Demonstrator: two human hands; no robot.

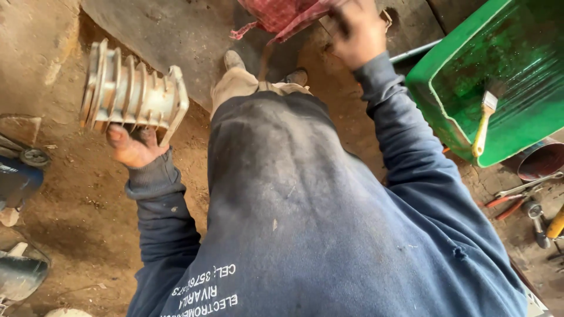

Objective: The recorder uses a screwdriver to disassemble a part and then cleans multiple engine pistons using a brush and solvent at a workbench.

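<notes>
A ribbed metal housing (132, 94) — dull, pale and dusty, with a rough cast look — rests on the left hand (134, 147). The right hand (355, 32) grips a red woven cloth (279, 14), frayed at its edge. A green plastic tray (499, 64) is glossy and smeared; a brush (484, 120) with a yellow handle lies in it. The floor (76, 205) is matt, gritty earth.
</notes>
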